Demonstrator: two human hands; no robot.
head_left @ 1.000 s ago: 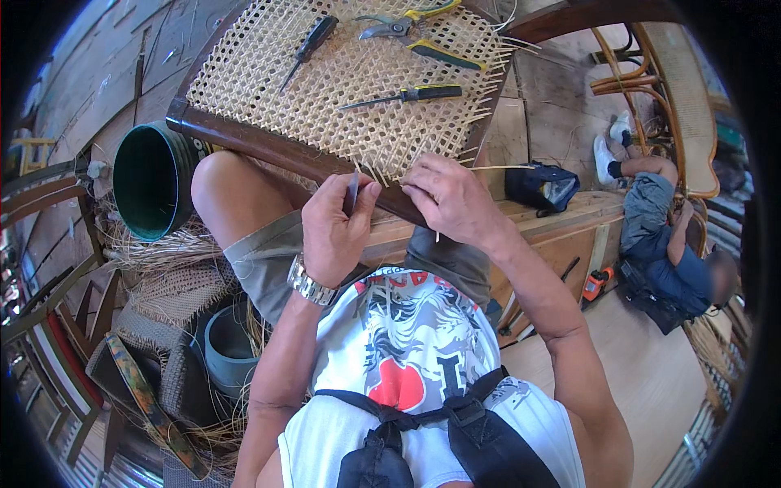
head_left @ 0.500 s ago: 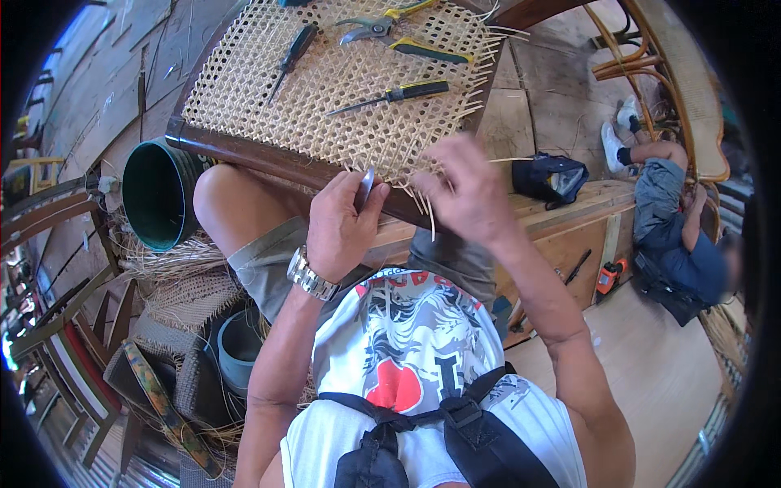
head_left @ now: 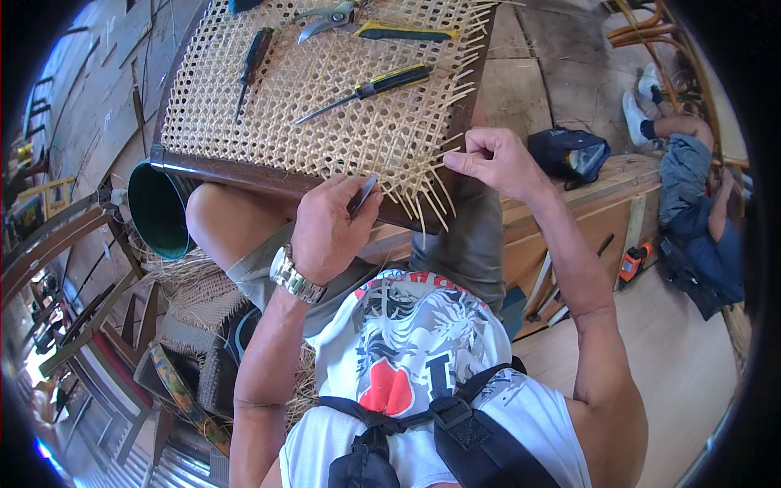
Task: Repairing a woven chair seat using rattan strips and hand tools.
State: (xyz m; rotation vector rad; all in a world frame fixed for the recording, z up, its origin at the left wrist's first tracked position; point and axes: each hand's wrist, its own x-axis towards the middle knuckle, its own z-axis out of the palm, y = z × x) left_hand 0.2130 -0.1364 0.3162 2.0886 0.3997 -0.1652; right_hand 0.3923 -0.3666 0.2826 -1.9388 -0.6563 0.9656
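A woven cane seat panel (head_left: 325,134) in a dark wooden frame (head_left: 236,172) rests in front of me at my knees. Loose strand ends stick out along its right side and near right corner. My left hand (head_left: 332,232), with a metal watch on the wrist, is closed around a small knife (head_left: 363,195); its short silver blade shows above the thumb, while the handle is hidden. Beyond the right edge, my right hand (head_left: 503,167) has thumb and curled index finger together at the tip of a cane strand (head_left: 446,153).
On the cane lie a screwdriver (head_left: 366,91), a dark-handled awl-like tool (head_left: 255,69) and pruning shears (head_left: 378,30). A green bucket (head_left: 159,213) stands left of my knee. At right are a dark bag (head_left: 569,154), a wooden bench (head_left: 569,213) and a seated person (head_left: 691,183).
My right hand has moved right and slightly down, from over the near right corner to the side edge. The left hand keeps the knife near the front edge. The view has shifted a little.
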